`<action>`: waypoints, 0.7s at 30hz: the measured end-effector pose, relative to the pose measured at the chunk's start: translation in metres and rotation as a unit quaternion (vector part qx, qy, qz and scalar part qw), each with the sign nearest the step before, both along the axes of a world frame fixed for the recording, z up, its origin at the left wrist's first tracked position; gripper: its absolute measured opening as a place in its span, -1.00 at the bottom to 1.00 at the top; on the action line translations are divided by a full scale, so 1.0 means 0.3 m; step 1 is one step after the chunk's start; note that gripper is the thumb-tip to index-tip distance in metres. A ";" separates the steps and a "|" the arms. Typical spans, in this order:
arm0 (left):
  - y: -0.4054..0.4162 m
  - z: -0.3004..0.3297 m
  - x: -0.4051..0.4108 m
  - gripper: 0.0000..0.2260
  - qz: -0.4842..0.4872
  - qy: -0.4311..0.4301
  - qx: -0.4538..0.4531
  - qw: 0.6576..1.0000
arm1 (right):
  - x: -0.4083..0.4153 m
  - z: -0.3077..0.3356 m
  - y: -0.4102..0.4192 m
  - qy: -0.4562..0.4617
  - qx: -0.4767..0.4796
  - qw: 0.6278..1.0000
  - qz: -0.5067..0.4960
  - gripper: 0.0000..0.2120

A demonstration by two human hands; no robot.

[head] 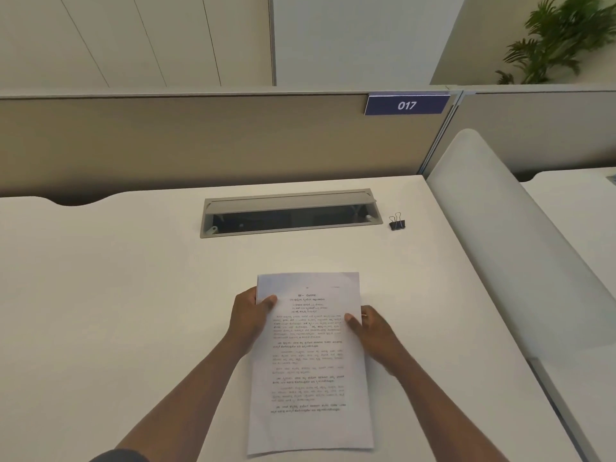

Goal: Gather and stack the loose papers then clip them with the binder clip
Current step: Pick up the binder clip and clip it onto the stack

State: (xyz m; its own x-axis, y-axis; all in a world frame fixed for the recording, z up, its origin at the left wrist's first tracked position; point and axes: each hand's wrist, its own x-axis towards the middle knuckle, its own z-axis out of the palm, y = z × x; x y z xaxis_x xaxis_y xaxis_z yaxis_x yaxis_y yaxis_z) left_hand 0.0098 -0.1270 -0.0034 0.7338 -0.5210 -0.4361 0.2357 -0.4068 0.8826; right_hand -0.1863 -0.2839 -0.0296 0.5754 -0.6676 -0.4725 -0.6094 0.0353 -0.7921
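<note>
A stack of white printed papers (308, 365) is held above the white desk (116, 278), its edges lined up. My left hand (248, 320) grips the stack's left edge near the top, thumb on the front page. My right hand (370, 331) grips the right edge, thumb also on the page. A black binder clip (397, 223) with silver wire handles stands on the desk far ahead to the right, beside the cable tray, well apart from both hands.
A grey cable tray (290, 213) with its lid raised is set into the desk beyond the papers. A beige partition (200, 138) with a blue "017" sign (406, 105) closes the back. A white curved divider (500, 235) borders the desk's right side.
</note>
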 end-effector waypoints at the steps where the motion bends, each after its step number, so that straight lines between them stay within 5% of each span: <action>1: 0.000 -0.006 -0.001 -0.90 -0.003 0.000 -0.003 1.000 | 0.017 0.011 -0.046 0.011 -0.009 1.000 -0.007 -0.67; 12: -0.008 -0.076 0.023 -0.95 0.009 0.013 0.013 1.000 | 0.258 0.079 -0.642 0.162 -0.382 0.910 -0.015 -0.72; 21: -0.014 -0.087 0.027 -0.90 0.015 0.024 0.026 0.999 | 0.319 0.030 -0.831 0.223 -0.419 0.879 0.049 -0.66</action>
